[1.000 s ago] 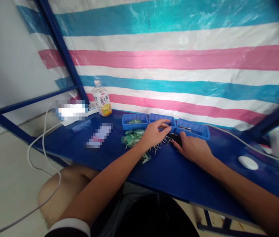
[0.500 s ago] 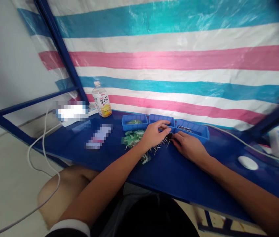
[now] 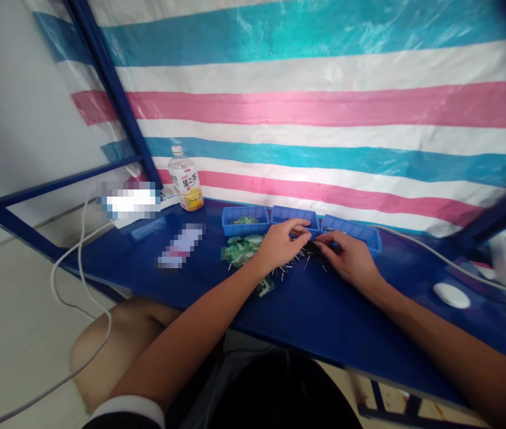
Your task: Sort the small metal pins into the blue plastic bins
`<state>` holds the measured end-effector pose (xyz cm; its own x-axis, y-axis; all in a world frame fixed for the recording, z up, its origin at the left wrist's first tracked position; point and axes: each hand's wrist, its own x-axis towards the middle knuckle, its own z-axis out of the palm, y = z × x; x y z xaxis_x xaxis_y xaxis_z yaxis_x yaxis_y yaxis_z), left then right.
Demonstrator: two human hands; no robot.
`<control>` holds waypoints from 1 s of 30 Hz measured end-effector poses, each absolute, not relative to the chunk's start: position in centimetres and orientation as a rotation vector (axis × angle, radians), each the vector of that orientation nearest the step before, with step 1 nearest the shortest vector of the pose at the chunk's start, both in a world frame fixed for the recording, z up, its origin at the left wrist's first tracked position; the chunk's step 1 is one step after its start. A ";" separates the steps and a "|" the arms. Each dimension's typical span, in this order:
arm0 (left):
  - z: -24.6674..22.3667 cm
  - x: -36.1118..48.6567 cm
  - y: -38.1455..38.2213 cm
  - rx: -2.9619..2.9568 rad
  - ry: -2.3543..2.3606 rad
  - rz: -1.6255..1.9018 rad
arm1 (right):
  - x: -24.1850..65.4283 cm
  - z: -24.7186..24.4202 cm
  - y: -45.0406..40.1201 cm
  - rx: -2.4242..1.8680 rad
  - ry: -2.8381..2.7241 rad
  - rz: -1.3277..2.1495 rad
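My left hand [image 3: 283, 241] rests at the front of the middle blue bin [image 3: 295, 213], fingers curved and thumb apart, with nothing visible between them. Opposite it, my right hand [image 3: 348, 256] has its thumb and fingers pressed together over a heap of small dark pieces [image 3: 310, 248]. Whatever they pinch is too small to make out. Thin silvery pins [image 3: 283, 271] are strewn on the blue tabletop under and between the hands. Beside my left wrist lies a pile of flat green pieces [image 3: 240, 250]. My right hand partly covers the right blue bin [image 3: 366, 235].
A left blue bin [image 3: 230, 228] holds green pieces. Behind it to the left stand a drink bottle [image 3: 188, 185] and a blurred-out bright object [image 3: 132, 201]. A white oval object [image 3: 452, 295] lies at right, near a pale cable [image 3: 431, 250]. Striped sheeting [image 3: 301, 110] hangs behind.
My right hand has lifted slightly and shifted right, its fingers drawn in. Some pins near it lie differently. My left hand stays almost where it was.
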<state>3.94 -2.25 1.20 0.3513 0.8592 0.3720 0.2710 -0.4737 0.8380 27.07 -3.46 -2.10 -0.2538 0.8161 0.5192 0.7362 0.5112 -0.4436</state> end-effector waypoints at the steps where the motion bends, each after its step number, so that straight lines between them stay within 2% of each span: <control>1: 1.2 3.9 -2.3 1.951 0.980 1.097 | 27.1 -2.2 -3.4 -1.278 -1.983 0.169; 13: 1.0 3.9 -2.6 2.104 0.973 0.928 | 26.5 -1.2 -4.3 -1.185 -1.949 0.180; 30: 0.9 4.0 -2.0 1.917 0.953 1.097 | 25.9 -1.2 -4.8 -1.000 -2.024 0.236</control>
